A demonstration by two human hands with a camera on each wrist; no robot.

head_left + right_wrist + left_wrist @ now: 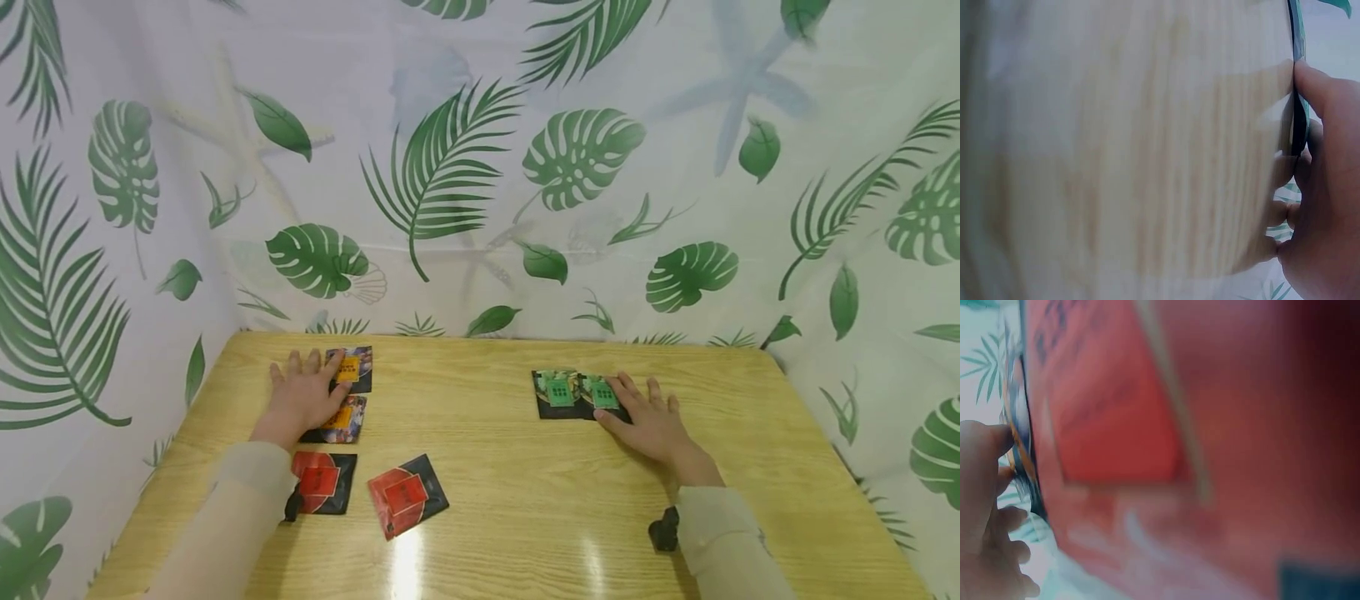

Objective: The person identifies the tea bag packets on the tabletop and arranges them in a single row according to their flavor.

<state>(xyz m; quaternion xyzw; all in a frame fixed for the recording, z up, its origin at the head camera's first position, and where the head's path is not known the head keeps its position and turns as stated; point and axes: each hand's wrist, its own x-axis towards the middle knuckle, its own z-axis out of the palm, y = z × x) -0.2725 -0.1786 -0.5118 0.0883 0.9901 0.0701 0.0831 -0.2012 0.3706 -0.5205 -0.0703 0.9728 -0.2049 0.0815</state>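
In the head view my left hand (302,400) lies with spread fingers over two packets with orange labels. Its index finger reaches onto the upper packet (362,360), and its thumb is over the lower packet (349,427). My right hand (651,423) touches the right-hand green-labelled packet (602,392) with index finger and thumb, the other fingers extended. Against that packet's left side lies another green-labelled packet (557,393). The right wrist view shows the thumb (1317,87) at the packet's edge. A red packet (1116,425) fills most of the left wrist view.
A red-and-black packet (330,483) lies beside the left wrist, partly covered by the sleeve. Another red packet (407,497) lies tilted to its right. The wooden table (495,467) meets leaf-printed cloth (465,292) at the back and sides.
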